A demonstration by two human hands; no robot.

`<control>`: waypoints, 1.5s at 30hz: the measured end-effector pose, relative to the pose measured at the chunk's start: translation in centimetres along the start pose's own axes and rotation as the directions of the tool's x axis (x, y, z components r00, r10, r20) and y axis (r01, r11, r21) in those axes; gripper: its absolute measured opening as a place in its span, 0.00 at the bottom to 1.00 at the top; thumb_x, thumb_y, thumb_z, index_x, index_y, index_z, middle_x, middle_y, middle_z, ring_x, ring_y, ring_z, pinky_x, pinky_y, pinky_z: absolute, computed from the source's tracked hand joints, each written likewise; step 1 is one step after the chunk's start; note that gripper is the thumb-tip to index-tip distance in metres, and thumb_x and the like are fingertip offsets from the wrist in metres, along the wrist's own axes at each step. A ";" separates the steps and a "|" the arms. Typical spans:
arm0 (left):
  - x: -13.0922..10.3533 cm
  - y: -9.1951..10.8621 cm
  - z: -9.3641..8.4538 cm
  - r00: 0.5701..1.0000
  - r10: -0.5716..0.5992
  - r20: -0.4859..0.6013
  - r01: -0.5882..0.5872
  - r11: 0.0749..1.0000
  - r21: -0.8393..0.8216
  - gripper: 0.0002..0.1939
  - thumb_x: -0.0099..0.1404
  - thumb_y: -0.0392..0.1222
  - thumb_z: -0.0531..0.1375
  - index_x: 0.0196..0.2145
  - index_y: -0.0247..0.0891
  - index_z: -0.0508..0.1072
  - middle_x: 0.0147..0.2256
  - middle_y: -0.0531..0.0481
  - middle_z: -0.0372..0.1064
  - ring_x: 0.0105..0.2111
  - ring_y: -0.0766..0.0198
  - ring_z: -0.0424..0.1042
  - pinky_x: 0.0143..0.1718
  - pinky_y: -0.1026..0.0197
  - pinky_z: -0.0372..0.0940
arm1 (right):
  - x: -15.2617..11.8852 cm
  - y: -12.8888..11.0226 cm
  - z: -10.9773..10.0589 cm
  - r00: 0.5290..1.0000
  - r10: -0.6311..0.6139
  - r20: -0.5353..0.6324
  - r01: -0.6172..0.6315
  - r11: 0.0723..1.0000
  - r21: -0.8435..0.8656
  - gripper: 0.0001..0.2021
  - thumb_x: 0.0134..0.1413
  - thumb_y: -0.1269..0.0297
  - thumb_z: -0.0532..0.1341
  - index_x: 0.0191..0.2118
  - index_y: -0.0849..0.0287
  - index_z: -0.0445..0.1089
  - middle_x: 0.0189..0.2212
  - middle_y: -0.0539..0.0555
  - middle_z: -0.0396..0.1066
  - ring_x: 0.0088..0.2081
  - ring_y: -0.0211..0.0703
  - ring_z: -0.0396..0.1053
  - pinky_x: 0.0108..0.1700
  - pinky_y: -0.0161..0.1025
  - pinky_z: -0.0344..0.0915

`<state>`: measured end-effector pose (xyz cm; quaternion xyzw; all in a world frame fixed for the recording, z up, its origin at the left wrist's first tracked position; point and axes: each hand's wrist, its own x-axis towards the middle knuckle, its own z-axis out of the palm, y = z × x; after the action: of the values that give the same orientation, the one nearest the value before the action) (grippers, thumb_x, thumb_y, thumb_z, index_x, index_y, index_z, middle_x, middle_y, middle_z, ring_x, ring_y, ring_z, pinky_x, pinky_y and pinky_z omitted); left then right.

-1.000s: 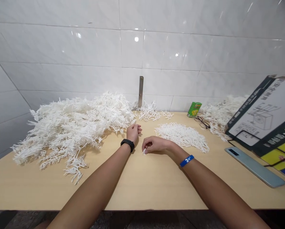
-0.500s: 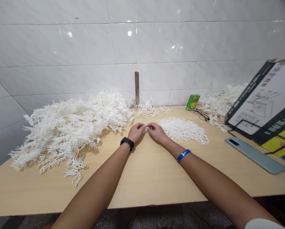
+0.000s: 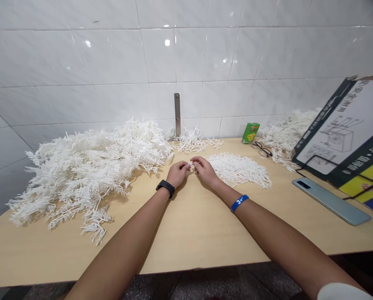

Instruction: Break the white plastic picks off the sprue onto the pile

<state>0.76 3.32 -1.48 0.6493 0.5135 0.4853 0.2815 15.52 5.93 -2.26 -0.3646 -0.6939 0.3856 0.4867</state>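
- Behind the strip [image 3: 177,114], the wall [image 3: 111,54] of glossy white tiles.
- In front of the strip, the pale table [image 3: 186,237].
- Left of the strip, the heap [image 3: 95,162] of tangled, branching white pieces, straggling toward the near left.
- Far right of the strip, the printed box [image 3: 339,137], leaning at a slant.
- Right of the strip, partly behind the box, the back pile [image 3: 286,131], also white.
- Nearer than the strip and to its right, the flat pile [image 3: 239,168] of short white bits.
- Straight out from the strip, the left hand [image 3: 177,174], forearm slanting in from the near left, wrist in a black watch, thumb and fingers pinched on the piece.
- Just right of it, the right hand [image 3: 204,171], forearm angled in from the near right, blue band on, index finger arched, fingertips closed on the piece.
- Well right of the strip, the phone [image 3: 331,202], before the box.
- At the strip's foot, the tuft [image 3: 194,141].
- Right of the strip, the green carton [image 3: 250,133], glasses [image 3: 261,149] beside it.
- Out from the strip, between both hands' fingertips, the tiny white piece [image 3: 191,165]; its shape is too small to tell.
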 end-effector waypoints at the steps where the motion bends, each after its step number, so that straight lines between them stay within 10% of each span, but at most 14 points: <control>1: 0.0 0.1 0.0 1.000 0.002 0.004 -0.002 1.000 -0.007 0.12 0.61 0.46 0.56 0.27 0.36 0.73 0.29 0.48 0.73 0.32 0.62 0.69 0.37 0.61 0.62 | 0.0 0.0 -0.1 1.000 0.025 0.005 -0.025 1.000 0.003 0.12 0.57 0.56 0.52 0.36 0.59 0.67 0.27 0.49 0.65 0.26 0.37 0.61 0.29 0.35 0.59; 6: -0.1 0.3 0.1 0.999 0.034 0.034 -0.033 0.999 -0.035 0.14 0.61 0.48 0.57 0.27 0.36 0.74 0.29 0.47 0.73 0.31 0.62 0.69 0.38 0.60 0.62 | 0.0 0.5 -0.4 0.995 0.033 0.096 -0.030 0.999 -0.034 0.19 0.59 0.51 0.51 0.24 0.58 0.61 0.18 0.47 0.60 0.22 0.36 0.58 0.26 0.35 0.55; 26: 0.2 -0.3 -0.1 0.998 -0.023 -0.066 0.017 0.996 -0.091 0.19 0.62 0.51 0.54 0.20 0.36 0.66 0.22 0.52 0.65 0.25 0.66 0.63 0.31 0.62 0.59 | 0.1 0.7 0.3 0.976 0.076 0.204 -0.134 0.948 0.289 0.16 0.46 0.51 0.62 0.31 0.58 0.61 0.21 0.45 0.64 0.19 0.31 0.58 0.23 0.34 0.56; 36: 0.4 -0.6 -0.2 0.985 -0.116 -0.131 0.091 0.978 -0.187 0.12 0.56 0.48 0.60 0.27 0.35 0.74 0.26 0.50 0.70 0.28 0.64 0.66 0.32 0.61 0.62 | -0.3 0.4 0.1 0.980 0.023 0.196 -0.004 0.995 -0.099 0.08 0.52 0.60 0.56 0.28 0.58 0.60 0.21 0.46 0.62 0.24 0.36 0.60 0.29 0.35 0.56; 45: 0.0 0.2 -0.2 0.980 -0.141 0.137 0.182 0.913 -0.364 0.23 0.56 0.57 0.63 0.39 0.35 0.78 0.40 0.40 0.75 0.39 0.59 0.71 0.43 0.57 0.63 | -0.5 -0.3 0.0 0.983 -0.122 0.140 0.140 0.982 -0.126 0.09 0.55 0.59 0.54 0.32 0.59 0.64 0.27 0.49 0.65 0.29 0.38 0.61 0.34 0.36 0.58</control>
<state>0.63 3.19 -1.20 0.5641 0.4473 0.5136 0.4667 15.61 5.38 -2.20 -0.3241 -0.7714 0.3281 0.4385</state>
